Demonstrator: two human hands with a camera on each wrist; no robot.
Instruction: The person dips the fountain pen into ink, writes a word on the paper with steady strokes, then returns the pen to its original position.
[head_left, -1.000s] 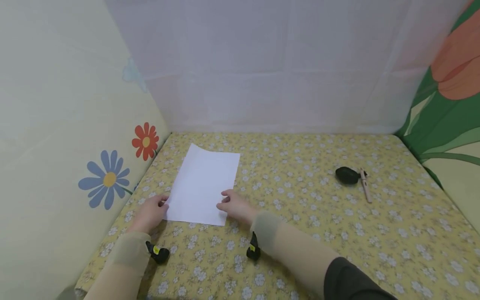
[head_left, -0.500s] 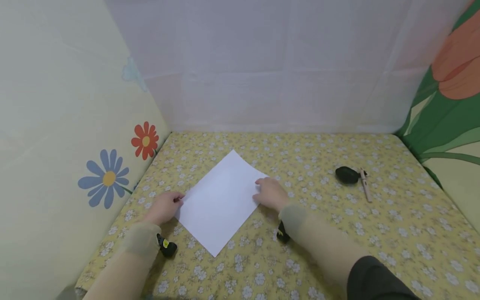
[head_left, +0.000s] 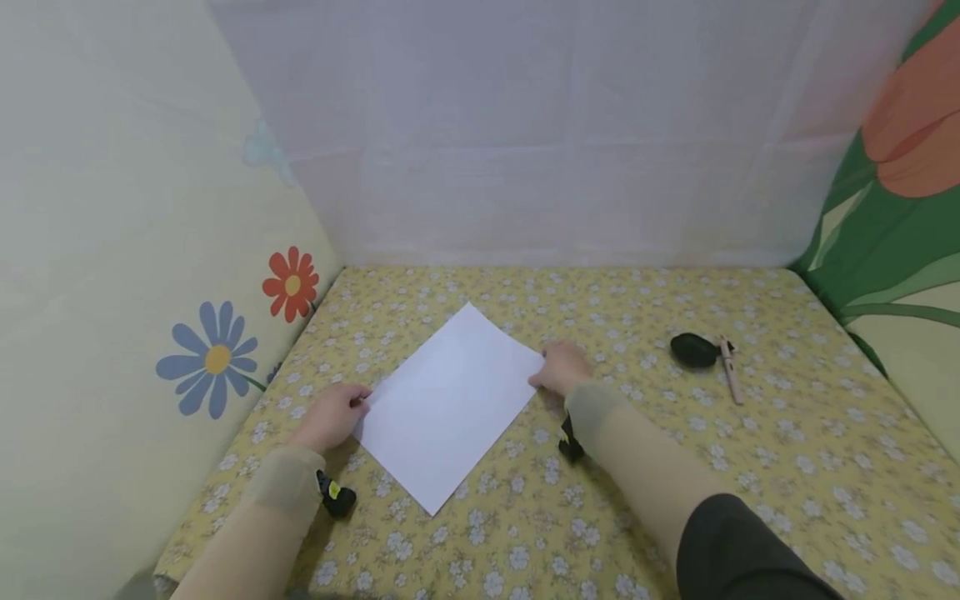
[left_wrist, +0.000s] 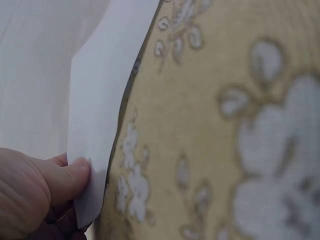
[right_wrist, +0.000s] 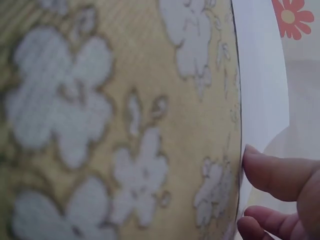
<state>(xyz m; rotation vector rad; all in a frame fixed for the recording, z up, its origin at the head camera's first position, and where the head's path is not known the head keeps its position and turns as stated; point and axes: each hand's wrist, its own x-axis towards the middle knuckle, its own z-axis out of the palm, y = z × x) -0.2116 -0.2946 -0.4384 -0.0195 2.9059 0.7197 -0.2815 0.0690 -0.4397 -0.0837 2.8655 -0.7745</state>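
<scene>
A blank white sheet of paper [head_left: 450, 408] lies turned cornerwise on the flowered tablecloth, one corner toward the person. At its left corner my left hand [head_left: 330, 414] pinches the sheet; in the left wrist view the thumb [left_wrist: 76, 175] lies on top of the paper, with the other fingers beneath. My right hand [head_left: 562, 367] pinches the right corner. The right wrist view has its thumb [right_wrist: 270, 172] and curled fingers at the edge of the paper [right_wrist: 262, 75], which bends up slightly there.
A dark rounded object [head_left: 693, 350] and a slim pale pink pen [head_left: 731, 371] lie at the right of the yellow flowered tablecloth [head_left: 645, 467]. A white sheet backdrop [head_left: 570, 167] hangs behind, with printed cloth walls on both sides.
The paper has been turned clockwise and shifted right, from nearly upright to cornerwise. My right hand moved right and farther away, then closed on the right corner; my left hand moved slightly right.
</scene>
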